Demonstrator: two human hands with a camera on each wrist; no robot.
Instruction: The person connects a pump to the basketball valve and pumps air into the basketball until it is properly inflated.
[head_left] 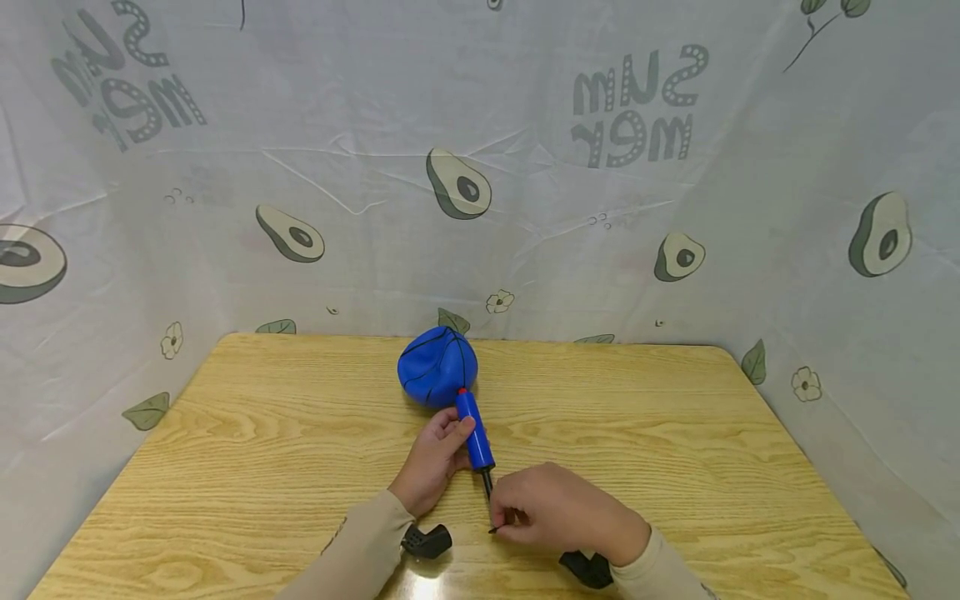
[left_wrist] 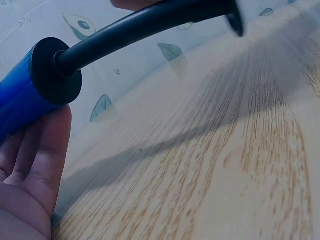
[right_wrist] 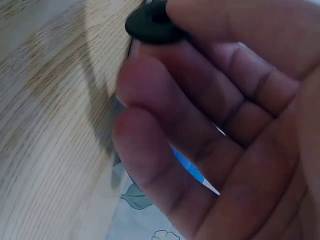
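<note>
A blue ball (head_left: 433,368) with black lines, dented and underinflated, lies near the back of the table. Against its near side is the red tip of a hand pump (head_left: 476,433) with a blue barrel. My left hand (head_left: 433,460) grips that barrel, thumb on top and fingers beneath. From the barrel's near end the black plunger rod (left_wrist: 140,32) extends well out. At its end my right hand (head_left: 558,510) pinches the black handle (right_wrist: 150,26) with curled fingers. In the left wrist view the rod looks curved.
The wooden table (head_left: 300,400) has its back edge against a pale curtain (head_left: 360,108) printed with avocados and leaves. Black wrist mounts (head_left: 426,542) sit at both wrists, close over the tabletop.
</note>
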